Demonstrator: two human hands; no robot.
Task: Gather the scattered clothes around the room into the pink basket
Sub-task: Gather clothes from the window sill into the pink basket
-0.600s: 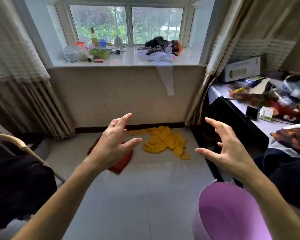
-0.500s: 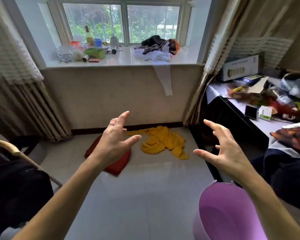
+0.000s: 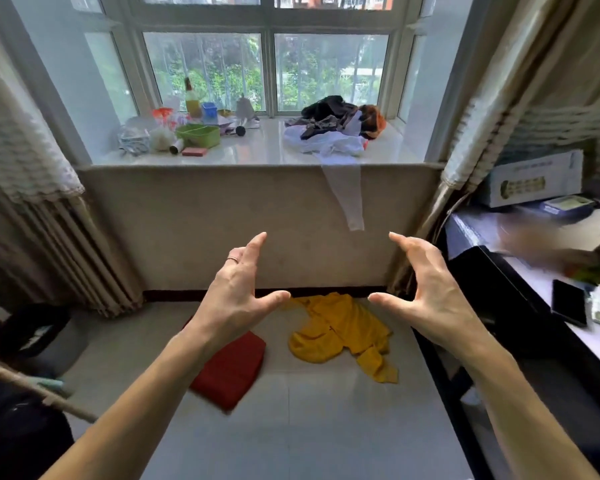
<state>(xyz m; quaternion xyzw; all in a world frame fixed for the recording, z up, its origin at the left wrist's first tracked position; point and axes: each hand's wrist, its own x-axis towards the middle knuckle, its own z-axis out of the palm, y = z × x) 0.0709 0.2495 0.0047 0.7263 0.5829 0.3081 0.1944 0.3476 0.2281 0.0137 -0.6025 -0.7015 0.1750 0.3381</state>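
Observation:
A yellow garment lies crumpled on the pale floor below the window wall. Left of it lies a red folded cloth, partly behind my left forearm. On the windowsill sits a pile of dark, white and orange clothes, with a white sleeve hanging over the edge. My left hand and my right hand are raised side by side in the air above the floor clothes, fingers spread, holding nothing. The pink basket is out of view.
Bottles, a green box and small items crowd the left of the sill. A black desk with a phone and boxes stands at the right. Curtains hang on both sides. A chair with dark clothes is at lower left.
The view has moved forward and tilted up toward the window. The pink basket has dropped out of view at lower right. Both hands have come closer together and stay empty.

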